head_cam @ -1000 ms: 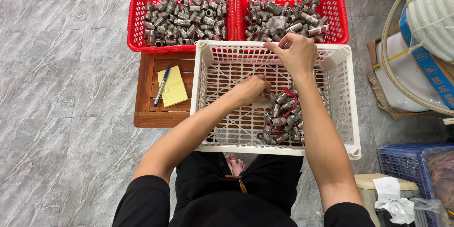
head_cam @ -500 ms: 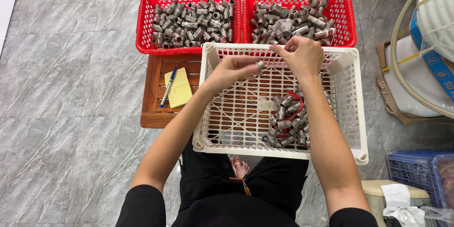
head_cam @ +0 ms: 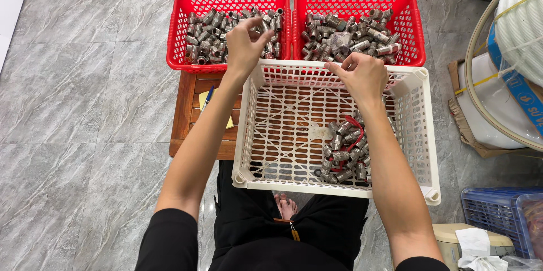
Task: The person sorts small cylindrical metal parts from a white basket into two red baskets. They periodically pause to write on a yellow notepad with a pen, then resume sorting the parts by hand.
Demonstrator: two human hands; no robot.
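My left hand (head_cam: 244, 42) reaches over the left red basket (head_cam: 180, 28), which is full of metal pipe fittings (head_cam: 212, 33), and its fingers pinch one fitting (head_cam: 263, 26) above the pile. My right hand (head_cam: 362, 76) hovers over the far rim of the white crate (head_cam: 249, 129), fingers curled; whether it holds a fitting I cannot tell. A small heap of metal fittings (head_cam: 345, 152) with a red band lies in the crate's right part. The right red basket (head_cam: 416, 33) also holds many fittings.
A low wooden stool (head_cam: 186, 113) under the crate's left side carries a yellow notepad and a blue pen (head_cam: 207, 98). A white coiled hose and cardboard sit at the right, a blue crate (head_cam: 492, 214) at lower right. The floor is grey marble tile.
My left hand rose from the crate's fittings heap and moved forward to the left red basket with a fitting. My right hand drew back slightly over the crate's far rim.
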